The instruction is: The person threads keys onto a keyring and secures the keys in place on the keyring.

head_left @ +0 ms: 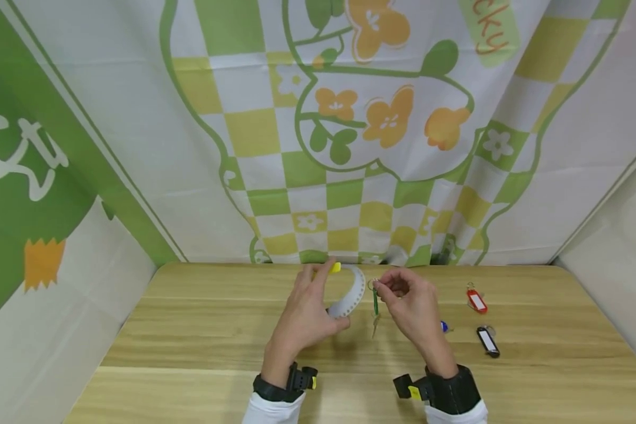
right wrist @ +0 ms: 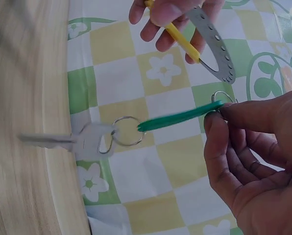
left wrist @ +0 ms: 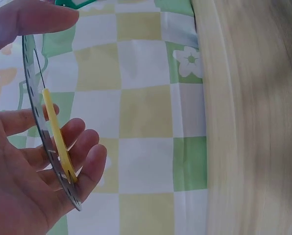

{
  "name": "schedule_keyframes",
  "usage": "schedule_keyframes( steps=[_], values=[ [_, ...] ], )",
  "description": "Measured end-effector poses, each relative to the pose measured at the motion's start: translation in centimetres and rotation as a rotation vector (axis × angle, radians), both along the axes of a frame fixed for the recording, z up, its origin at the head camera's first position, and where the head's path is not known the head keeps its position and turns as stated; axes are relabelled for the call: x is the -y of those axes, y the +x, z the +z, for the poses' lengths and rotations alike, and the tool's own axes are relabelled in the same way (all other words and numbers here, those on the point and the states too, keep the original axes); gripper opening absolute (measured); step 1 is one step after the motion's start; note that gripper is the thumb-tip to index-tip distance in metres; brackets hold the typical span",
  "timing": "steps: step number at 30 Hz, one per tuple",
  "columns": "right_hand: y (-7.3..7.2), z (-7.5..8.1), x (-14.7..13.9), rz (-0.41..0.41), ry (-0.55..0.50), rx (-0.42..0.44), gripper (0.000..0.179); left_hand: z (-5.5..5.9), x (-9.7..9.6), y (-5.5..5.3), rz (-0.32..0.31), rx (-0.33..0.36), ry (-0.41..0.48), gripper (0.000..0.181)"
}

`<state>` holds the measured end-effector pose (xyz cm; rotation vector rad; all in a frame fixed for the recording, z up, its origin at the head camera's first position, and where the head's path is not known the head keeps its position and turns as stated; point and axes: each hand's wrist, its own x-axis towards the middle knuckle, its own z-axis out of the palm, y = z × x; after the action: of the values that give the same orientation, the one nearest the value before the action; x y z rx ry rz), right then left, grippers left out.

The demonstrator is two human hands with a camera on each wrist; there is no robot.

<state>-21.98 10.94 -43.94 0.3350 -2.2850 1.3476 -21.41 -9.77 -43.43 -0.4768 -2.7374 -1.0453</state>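
My left hand holds a curved metal plate with a row of small holes, raised over the table. A yellow handle on a thin wire joins the plate, close to the fingers in the left wrist view. To the right, my right hand pinches the small ring at the end of a green key tag. From the tag's other end a silver key dangles on a split ring. The tag hangs just right of the plate, apart from it.
On the wooden table, to the right, lie a red key tag and a black key tag. A blue key tag is partly hidden behind the right hand. A patterned curtain hangs along the back edge.
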Motion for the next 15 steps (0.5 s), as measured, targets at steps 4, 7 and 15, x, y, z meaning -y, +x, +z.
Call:
schedule_keyframes(
  steps=[4, 7, 15],
  values=[
    [0.07, 0.03, -0.06, 0.019, -0.027, 0.026, 0.011, -0.05, -0.04, 0.10, -0.012, 0.013, -0.012, 0.112],
    [0.13, 0.02, -0.04, 0.040, -0.037, 0.019, 0.011, -0.11, -0.04, 0.09, -0.025, 0.013, -0.021, 0.113],
    [-0.04, 0.09, 0.12, 0.087, -0.032, 0.022, 0.010, 0.17, -0.02, 0.00, -0.048, -0.001, -0.059, 0.112]
  ],
)
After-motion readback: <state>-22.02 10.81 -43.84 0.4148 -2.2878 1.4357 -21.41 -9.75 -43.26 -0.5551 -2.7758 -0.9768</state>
